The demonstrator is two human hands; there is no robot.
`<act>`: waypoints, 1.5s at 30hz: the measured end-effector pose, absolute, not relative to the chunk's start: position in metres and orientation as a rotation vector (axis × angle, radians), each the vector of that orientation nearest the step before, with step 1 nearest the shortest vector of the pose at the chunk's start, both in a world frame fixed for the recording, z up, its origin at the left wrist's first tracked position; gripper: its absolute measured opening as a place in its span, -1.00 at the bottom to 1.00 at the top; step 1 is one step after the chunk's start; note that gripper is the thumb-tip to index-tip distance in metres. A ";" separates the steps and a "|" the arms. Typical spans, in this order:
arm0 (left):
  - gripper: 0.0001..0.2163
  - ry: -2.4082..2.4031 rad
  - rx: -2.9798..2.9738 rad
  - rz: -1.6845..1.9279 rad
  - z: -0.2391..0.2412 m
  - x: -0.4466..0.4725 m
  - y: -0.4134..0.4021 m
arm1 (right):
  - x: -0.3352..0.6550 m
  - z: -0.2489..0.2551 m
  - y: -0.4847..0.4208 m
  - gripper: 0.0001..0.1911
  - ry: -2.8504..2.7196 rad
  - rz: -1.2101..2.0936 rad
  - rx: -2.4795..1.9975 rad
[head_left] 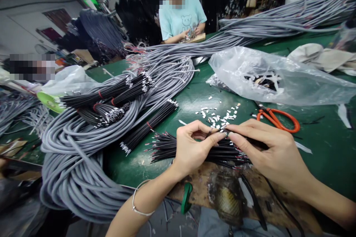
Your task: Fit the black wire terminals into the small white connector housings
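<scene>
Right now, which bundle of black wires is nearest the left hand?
The loose black bundle partly under the left hand; no band shows on it, unlike the red-banded bundles beyond.

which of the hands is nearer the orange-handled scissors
Right. The right hand is just on the near side of the orange-handled scissors; the left hand is farther away, off to their left.
</scene>
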State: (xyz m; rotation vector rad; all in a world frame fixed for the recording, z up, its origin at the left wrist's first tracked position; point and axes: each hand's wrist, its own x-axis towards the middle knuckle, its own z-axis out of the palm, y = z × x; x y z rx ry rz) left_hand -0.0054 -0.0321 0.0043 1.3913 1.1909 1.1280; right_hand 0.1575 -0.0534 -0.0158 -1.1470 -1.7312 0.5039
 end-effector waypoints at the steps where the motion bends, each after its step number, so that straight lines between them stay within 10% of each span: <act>1: -0.86 1.180 1.401 1.097 0.005 -0.006 -0.032 | 0.158 -0.015 -0.053 -0.81 -1.727 0.505 -1.148; 45: -0.92 1.024 1.392 0.944 0.004 -0.006 -0.033 | 0.159 -0.011 -0.053 -0.81 -1.624 0.614 -1.074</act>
